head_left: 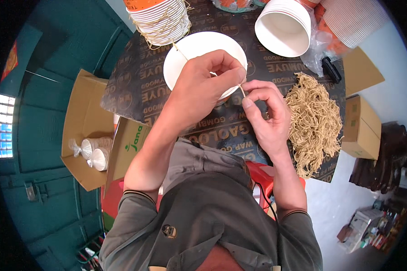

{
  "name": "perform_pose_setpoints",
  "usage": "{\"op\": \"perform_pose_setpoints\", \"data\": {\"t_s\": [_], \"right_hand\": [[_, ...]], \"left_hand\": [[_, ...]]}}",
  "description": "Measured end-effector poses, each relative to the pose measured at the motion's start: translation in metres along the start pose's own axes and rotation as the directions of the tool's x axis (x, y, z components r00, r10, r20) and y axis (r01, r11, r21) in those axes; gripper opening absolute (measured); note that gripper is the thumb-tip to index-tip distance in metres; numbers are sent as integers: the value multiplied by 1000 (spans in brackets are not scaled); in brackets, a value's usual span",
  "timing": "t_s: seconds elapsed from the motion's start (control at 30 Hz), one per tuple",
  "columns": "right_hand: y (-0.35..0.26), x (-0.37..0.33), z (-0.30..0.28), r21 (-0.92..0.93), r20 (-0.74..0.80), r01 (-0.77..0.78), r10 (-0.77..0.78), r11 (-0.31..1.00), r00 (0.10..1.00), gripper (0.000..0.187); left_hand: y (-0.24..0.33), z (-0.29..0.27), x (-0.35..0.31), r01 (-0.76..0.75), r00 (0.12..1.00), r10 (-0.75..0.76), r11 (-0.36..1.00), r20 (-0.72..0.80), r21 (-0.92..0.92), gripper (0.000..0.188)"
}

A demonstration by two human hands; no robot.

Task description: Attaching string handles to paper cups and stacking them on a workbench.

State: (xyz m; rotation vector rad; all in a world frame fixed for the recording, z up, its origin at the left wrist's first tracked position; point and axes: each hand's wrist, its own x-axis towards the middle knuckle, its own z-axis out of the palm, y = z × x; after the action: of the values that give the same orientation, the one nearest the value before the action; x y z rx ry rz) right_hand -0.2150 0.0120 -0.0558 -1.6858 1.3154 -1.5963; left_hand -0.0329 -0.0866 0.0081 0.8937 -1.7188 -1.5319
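White bowl (199,49) is on the worktop (135,77), at the far side from the person, and the left hand (208,80) is above it, covering a good part. The thumb and forefinger of the left hand are pressed together, pinching a string (243,91) near the bowl's right side. The right hand (271,113) pinches the same string a little lower, also with thumb and forefinger; only a short piece shows between the hands.

To the left of the bowl, bare worktop reaches until the left edge, so there is open room. Behind, the room is narrow: a stack of bowls (162,22) wound with string stands just beside the bowl. Another bowl (282,29) lies on its side at far right, with bare surface between the two. A pile of string (314,124) is just beside the right hand and comes up to the right edge. In front, a bare strip runs below the hands to the near edge, close to the person's clothes (203,189).
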Motion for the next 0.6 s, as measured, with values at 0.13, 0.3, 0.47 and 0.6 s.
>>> {"op": "perform_pose_setpoints", "data": {"t_s": [0.13,0.3,0.47,0.6], "right_hand": [[-2,0,0,-132,-64,76,-86,988,994,10],[-6,0,-3,-232,-94,154,-180,960,979,12],[-5,2,-6,-197,-95,169,-190,966,977,13],[-9,6,-10,-163,-56,147,-158,976,986,14]], "left_hand": [[-5,1,1,42,998,-33,985,57,-166,18],[-4,2,0,-33,991,52,987,120,-155,20],[-6,5,0,-21,995,33,992,98,-121,18],[-6,6,-1,22,997,-9,985,74,-171,20]]}}
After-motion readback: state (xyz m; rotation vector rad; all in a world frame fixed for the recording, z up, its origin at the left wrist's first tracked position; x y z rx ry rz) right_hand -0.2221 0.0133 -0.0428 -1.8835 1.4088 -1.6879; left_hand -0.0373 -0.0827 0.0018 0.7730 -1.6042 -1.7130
